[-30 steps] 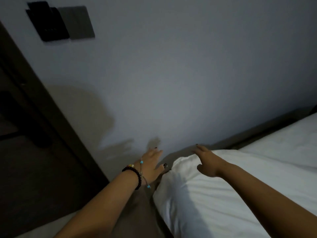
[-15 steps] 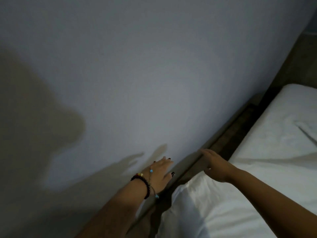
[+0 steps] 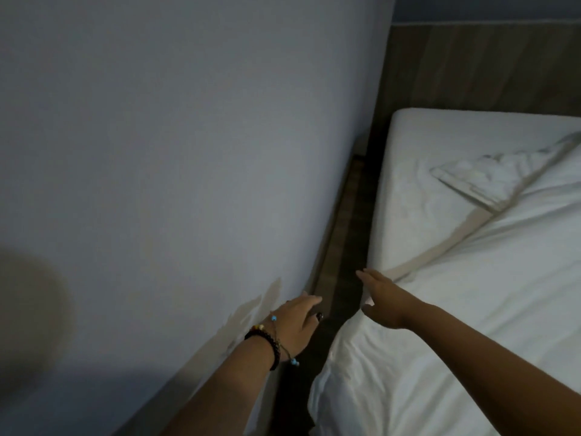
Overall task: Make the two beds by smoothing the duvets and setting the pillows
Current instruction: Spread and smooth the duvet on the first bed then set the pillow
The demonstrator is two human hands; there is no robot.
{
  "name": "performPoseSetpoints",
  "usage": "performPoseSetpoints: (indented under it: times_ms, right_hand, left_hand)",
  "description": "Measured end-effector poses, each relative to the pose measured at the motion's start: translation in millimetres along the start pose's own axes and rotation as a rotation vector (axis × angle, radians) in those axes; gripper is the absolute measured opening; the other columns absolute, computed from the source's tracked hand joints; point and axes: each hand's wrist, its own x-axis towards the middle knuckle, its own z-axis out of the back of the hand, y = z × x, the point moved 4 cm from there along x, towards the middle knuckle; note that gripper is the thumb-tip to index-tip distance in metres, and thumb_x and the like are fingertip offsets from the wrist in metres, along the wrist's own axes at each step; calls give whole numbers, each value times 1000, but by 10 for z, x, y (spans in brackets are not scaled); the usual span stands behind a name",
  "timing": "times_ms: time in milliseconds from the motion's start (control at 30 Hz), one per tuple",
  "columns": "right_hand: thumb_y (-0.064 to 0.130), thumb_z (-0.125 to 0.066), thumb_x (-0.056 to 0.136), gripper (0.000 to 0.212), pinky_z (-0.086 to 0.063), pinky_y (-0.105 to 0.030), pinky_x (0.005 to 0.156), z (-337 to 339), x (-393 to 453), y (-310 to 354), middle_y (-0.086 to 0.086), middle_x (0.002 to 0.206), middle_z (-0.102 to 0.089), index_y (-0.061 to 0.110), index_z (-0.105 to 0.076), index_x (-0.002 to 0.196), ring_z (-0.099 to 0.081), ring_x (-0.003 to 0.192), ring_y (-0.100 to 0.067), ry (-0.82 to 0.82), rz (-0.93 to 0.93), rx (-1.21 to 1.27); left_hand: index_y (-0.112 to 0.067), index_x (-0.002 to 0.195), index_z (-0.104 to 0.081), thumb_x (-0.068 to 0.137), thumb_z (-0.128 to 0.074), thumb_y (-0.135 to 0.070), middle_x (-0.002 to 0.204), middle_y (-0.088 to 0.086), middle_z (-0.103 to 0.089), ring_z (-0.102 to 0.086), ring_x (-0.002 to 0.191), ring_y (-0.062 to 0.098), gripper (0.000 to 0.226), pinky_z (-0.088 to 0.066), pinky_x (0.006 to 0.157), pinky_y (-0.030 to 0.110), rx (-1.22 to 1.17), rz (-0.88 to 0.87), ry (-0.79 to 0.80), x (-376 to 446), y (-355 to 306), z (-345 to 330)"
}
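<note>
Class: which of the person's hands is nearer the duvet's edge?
Right. The right hand hovers at the duvet edge; the left hand hangs over the floor gap beside the wall.

matt white cloth duvet (image 3: 471, 309), creased, smooth matt painted wall (image 3: 188, 152), wood-grain headboard (image 3: 487, 64)

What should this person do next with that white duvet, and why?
Probably draw the duvet up toward the headboard. Its top edge runs slantwise and one corner is folded back, leaving bare mattress at the head. The right hand already lies open at the duvet's wall-side edge; the left hand hangs over the gap beside the wall.
</note>
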Motion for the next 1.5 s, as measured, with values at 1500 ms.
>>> performPoseSetpoints:
  times_ms: [1500]
  right_hand:
    - [28, -54, 95, 79, -19, -33, 118, 3100, 1697, -3769, -7, 161, -3, 14, -3, 154, -9, 148, -23, -358, -801, 336]
  left_hand:
    - [-18, 147, -31, 100, -41, -37, 152, 1, -33, -31, 139, 15, 52, -24, 115, 26, 172, -511, 487, 6785, -3026, 127]
